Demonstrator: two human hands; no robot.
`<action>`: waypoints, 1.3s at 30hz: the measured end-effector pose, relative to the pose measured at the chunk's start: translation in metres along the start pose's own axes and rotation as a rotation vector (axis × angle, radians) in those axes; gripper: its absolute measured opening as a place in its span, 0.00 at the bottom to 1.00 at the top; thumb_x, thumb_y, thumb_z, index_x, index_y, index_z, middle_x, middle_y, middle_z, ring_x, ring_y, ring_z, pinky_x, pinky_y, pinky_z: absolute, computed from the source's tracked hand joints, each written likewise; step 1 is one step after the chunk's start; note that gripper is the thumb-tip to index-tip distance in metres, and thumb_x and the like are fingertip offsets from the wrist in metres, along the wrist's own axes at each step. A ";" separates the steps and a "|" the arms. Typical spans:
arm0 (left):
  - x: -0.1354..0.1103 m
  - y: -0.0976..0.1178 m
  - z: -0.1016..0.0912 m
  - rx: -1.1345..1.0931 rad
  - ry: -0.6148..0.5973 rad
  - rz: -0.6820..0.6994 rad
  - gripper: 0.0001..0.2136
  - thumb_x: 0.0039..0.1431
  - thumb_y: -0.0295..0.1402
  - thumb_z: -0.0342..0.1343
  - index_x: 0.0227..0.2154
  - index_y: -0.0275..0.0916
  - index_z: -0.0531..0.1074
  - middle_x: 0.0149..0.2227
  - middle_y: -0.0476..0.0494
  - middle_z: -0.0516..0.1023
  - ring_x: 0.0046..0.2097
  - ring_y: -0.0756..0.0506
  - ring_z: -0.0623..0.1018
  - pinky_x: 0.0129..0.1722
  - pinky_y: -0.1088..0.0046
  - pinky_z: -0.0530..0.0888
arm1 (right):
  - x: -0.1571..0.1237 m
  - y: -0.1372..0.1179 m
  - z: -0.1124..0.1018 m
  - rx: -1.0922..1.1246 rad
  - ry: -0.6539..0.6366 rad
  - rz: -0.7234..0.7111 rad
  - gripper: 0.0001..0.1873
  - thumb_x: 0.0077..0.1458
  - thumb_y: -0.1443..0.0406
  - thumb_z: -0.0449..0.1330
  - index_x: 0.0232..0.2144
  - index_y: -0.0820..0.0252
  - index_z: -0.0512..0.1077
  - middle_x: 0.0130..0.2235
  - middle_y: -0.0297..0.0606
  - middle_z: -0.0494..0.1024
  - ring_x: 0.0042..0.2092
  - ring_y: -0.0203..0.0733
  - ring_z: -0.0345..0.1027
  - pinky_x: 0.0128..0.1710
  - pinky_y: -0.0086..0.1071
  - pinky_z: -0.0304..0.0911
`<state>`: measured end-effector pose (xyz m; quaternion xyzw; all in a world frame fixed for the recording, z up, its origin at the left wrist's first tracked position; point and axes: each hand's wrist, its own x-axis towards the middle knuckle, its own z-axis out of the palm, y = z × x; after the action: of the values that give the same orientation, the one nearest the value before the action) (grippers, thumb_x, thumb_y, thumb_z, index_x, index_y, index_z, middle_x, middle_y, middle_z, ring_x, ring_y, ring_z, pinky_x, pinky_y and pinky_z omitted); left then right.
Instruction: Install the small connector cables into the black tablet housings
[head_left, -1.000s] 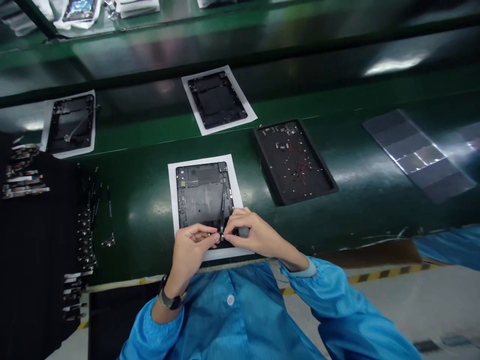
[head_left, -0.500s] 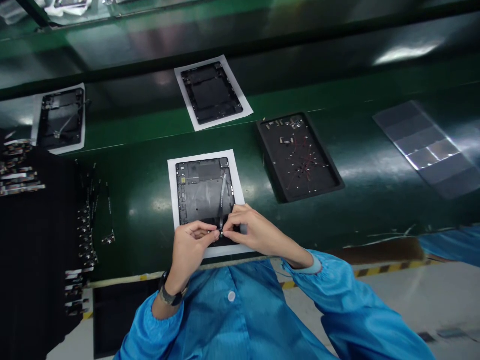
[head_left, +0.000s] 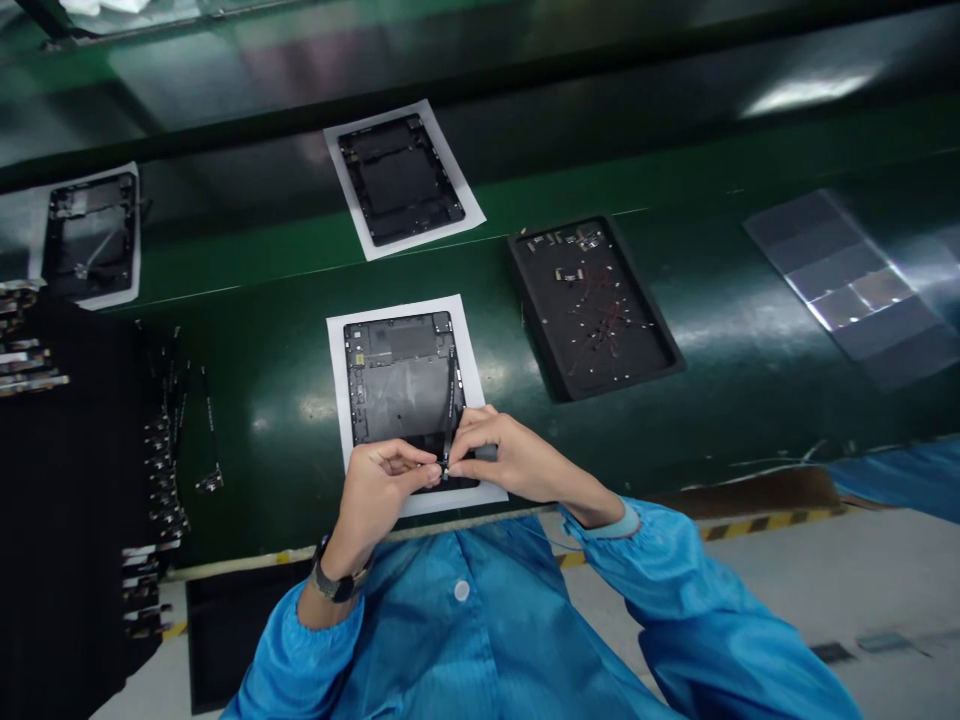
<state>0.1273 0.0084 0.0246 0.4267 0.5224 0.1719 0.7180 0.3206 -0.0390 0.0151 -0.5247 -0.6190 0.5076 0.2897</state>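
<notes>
An opened tablet back shell (head_left: pixel 397 385) lies on a white paper sheet (head_left: pixel 339 400) on the green bench just in front of me. A thin dark flex cable (head_left: pixel 450 400) runs down its right side. My left hand (head_left: pixel 382 490) pinches the cable's lower end with thumb and forefinger at the shell's near edge. My right hand (head_left: pixel 502 460) meets it from the right, fingers closed in a pinch on the same cable end. Both wrists come out of blue sleeves; a dark watch (head_left: pixel 330 580) sits on the left wrist.
A black tray (head_left: pixel 652 345) with small parts and red wires lies to the right. Two more shells on white sheets (head_left: pixel 397 180) (head_left: pixel 90 235) rest farther back. Several flex cables (head_left: pixel 169 430) lie at the left beside a black mat. A shiny film sheet (head_left: pixel 847 285) is at far right.
Only the view has shifted a little, so everything sits slightly left and higher. Both hands stay pinched on the cable end at the shell's near edge.
</notes>
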 end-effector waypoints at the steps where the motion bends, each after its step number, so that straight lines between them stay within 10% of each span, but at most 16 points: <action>1: 0.000 0.000 0.000 0.009 0.004 -0.002 0.08 0.38 0.30 0.71 0.23 0.35 0.80 0.22 0.44 0.81 0.27 0.45 0.80 0.30 0.72 0.78 | 0.000 0.000 0.000 -0.002 0.003 0.000 0.04 0.57 0.68 0.66 0.30 0.58 0.80 0.32 0.35 0.80 0.39 0.42 0.67 0.48 0.39 0.57; 6: -0.005 -0.004 0.000 0.199 0.090 0.110 0.05 0.45 0.32 0.66 0.26 0.37 0.80 0.24 0.45 0.80 0.27 0.47 0.78 0.30 0.71 0.75 | -0.002 -0.009 -0.015 -0.028 -0.035 -0.022 0.04 0.58 0.65 0.65 0.35 0.59 0.80 0.36 0.39 0.82 0.41 0.43 0.70 0.44 0.36 0.63; 10: -0.013 -0.010 -0.005 0.541 0.199 0.372 0.02 0.50 0.29 0.62 0.26 0.40 0.80 0.31 0.45 0.81 0.32 0.45 0.76 0.33 0.69 0.74 | 0.012 -0.026 -0.061 -0.176 0.182 -0.047 0.10 0.60 0.61 0.61 0.38 0.58 0.80 0.39 0.40 0.82 0.42 0.45 0.73 0.43 0.36 0.66; 19: 0.022 0.033 -0.042 0.997 0.441 0.783 0.06 0.60 0.27 0.56 0.36 0.41 0.77 0.45 0.40 0.79 0.50 0.38 0.73 0.51 0.58 0.71 | 0.179 -0.026 -0.158 -0.448 0.683 0.449 0.12 0.58 0.67 0.63 0.44 0.64 0.77 0.49 0.47 0.80 0.53 0.49 0.72 0.52 0.34 0.63; 27: 0.116 0.102 -0.055 1.147 0.269 0.578 0.11 0.54 0.26 0.62 0.41 0.37 0.77 0.40 0.39 0.79 0.47 0.39 0.74 0.50 0.61 0.70 | 0.255 -0.021 -0.147 -0.314 0.781 0.727 0.20 0.60 0.63 0.65 0.51 0.69 0.72 0.55 0.54 0.73 0.56 0.52 0.69 0.55 0.46 0.66; 32: 0.144 0.111 -0.065 1.111 0.161 0.547 0.05 0.48 0.25 0.65 0.21 0.39 0.77 0.29 0.45 0.78 0.41 0.42 0.76 0.43 0.68 0.71 | 0.262 -0.027 -0.150 -0.122 0.737 0.749 0.20 0.63 0.59 0.61 0.54 0.63 0.69 0.54 0.46 0.72 0.51 0.48 0.71 0.50 0.46 0.70; 39: 0.196 0.136 -0.085 0.987 0.084 0.503 0.04 0.56 0.30 0.63 0.30 0.34 0.77 0.30 0.46 0.78 0.33 0.48 0.77 0.38 0.69 0.75 | 0.239 -0.057 -0.158 0.286 0.658 0.573 0.19 0.64 0.59 0.60 0.53 0.63 0.69 0.52 0.44 0.73 0.48 0.45 0.72 0.47 0.44 0.72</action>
<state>0.1559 0.2594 0.0062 0.8167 0.4511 0.0900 0.3483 0.3741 0.2413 0.0769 -0.7628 -0.2475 0.4540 0.3883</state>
